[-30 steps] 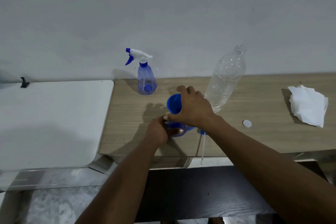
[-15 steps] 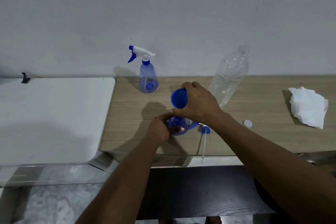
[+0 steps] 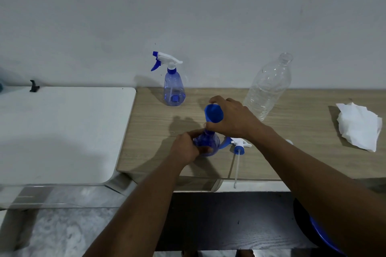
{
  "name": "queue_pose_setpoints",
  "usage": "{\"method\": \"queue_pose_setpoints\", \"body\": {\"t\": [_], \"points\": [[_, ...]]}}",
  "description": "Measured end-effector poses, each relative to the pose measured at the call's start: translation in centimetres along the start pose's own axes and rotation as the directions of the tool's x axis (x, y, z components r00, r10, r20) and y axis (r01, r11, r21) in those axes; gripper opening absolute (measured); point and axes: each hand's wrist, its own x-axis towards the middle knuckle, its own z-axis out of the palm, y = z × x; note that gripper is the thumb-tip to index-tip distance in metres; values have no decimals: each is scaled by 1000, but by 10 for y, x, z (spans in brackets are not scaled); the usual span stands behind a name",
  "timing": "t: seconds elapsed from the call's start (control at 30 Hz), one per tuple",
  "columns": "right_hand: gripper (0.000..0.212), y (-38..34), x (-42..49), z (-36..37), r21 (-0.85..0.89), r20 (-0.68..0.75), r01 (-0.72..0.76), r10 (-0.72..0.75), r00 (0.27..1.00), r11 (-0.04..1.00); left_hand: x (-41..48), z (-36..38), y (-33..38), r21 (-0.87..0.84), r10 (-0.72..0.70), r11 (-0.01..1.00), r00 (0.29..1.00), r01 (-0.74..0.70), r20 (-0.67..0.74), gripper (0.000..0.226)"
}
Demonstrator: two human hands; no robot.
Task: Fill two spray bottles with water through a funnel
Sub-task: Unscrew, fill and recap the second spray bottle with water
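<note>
An open blue spray bottle [image 3: 207, 142] stands near the front of the wooden table [image 3: 302, 152], and my left hand [image 3: 184, 148] grips its body. A blue funnel [image 3: 213, 113] sits tilted above the bottle's neck, held by my right hand [image 3: 234, 119] with fingers curled round it. The bottle's removed spray head [image 3: 239, 147] with its long tube lies just to the right. A second blue spray bottle [image 3: 173, 87] with its trigger head on stands by the wall. A clear plastic water bottle [image 3: 269, 87], uncapped and partly filled, stands at the back right.
A crumpled white tissue [image 3: 358, 126] lies at the table's right. A white cap [image 3: 289, 142] peeks out behind my right forearm. A white board surface [image 3: 62, 131] adjoins the table on the left. A dark bench [image 3: 229, 221] sits below the table.
My right hand has kept the funnel over the bottle's neck, shifting it slightly while my left hand steadies the bottle. The camera view has drifted a little.
</note>
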Motion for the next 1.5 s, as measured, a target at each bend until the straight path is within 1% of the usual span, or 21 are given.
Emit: {"method": "queue_pose_setpoints", "body": {"t": [0.07, 0.17, 0.23, 0.33, 0.4, 0.47, 0.53, 0.57, 0.6, 0.67, 0.73, 0.77, 0.83, 0.9, 0.97, 1.07, 1.17, 1.27, 1.33, 1.4, 1.5], "points": [[64, 7, 5, -1, 146, 39, -48, 43, 998, 988, -3, -3, -2, 39, 23, 999, 1000, -23, 4, 76], [51, 17, 11, 0, 388, 103, -160, 130, 986, 908, -7, -8, -7, 70, 91, 993, 996, -90, -15, 74], [42, 23, 15, 0, 479, 161, -228, 171, 972, 848, -9, -9, -8, 80, 107, 991, 994, -105, -26, 72], [33, 34, 19, 4, 555, 239, -312, 211, 948, 771, -8, -9, -9, 100, 114, 989, 993, -111, -23, 75], [31, 44, 22, 7, 638, 304, -367, 216, 928, 678, -7, -9, -10, 97, 122, 988, 992, -120, -20, 77], [25, 50, 25, 10, 725, 361, -427, 229, 904, 541, -6, -9, -13, 86, 128, 988, 991, -125, -30, 79], [23, 53, 30, 14, 784, 396, -480, 278, 875, 395, -6, -10, -15, 95, 132, 987, 991, -129, -32, 79], [22, 52, 33, 18, 800, 402, -490, 297, 866, 346, -7, -10, -15, 105, 135, 986, 990, -131, -33, 78], [23, 53, 40, 25, 809, 402, -489, 301, 865, 327, -7, -10, -15, 113, 138, 985, 990, -134, -32, 76], [35, 52, 52, 40, 803, 327, -441, 322, 889, 401, -7, -10, -16, 123, 139, 984, 990, -133, -40, 75], [59, 52, 64, 59, 752, 162, -379, 407, 899, 539, -5, -11, -16, 122, 147, 983, 988, -139, -52, 76], [64, 49, 64, 66, 704, 74, -350, 427, 901, 618, -5, -11, -17, 118, 149, 983, 987, -141, -54, 76], [64, 48, 64, 80, 577, -49, -291, 388, 921, 763, -5, -11, -17, 109, 149, 984, 987, -142, -60, 76], [67, 49, 61, 89, 466, -74, -273, 345, 936, 842, -5, -11, -18, 109, 159, 982, 985, -152, -64, 75], [66, 55, 59, 95, 352, -45, -292, 328, 944, 889, -4, -11, -18, 125, 165, 980, 984, -156, -61, 73], [63, 64, 55, 100, 235, -9, -305, 316, 949, 923, -3, -11, -20, 123, 154, 981, 987, -147, -51, 75], [68, 69, 47, 94, 253, -21, -288, 303, 953, 924, -1, -10, -21, 136, 155, 980, 987, -147, -50, 77], [49, 81, 35, 86, 284, -70, -254, 284, 956, 924, 0, -9, -23, 120, 147, 983, 988, -142, -37, 79], [41, 95, 22, 82, 227, -90, -242, 268, 959, 943, 0, -8, -22, 103, 144, 985, 989, -140, -30, 80], [41, 109, 9, 80, 134, -54, -267, 276, 960, 954, 2, -6, -21, 97, 142, 986, 989, -139, -29, 78], [37, 123, -4, 81, 14, 55, -318, 317, 947, 948, 5, -4, -18, 115, 139, 984, 990, -136, -23, 78]]}}
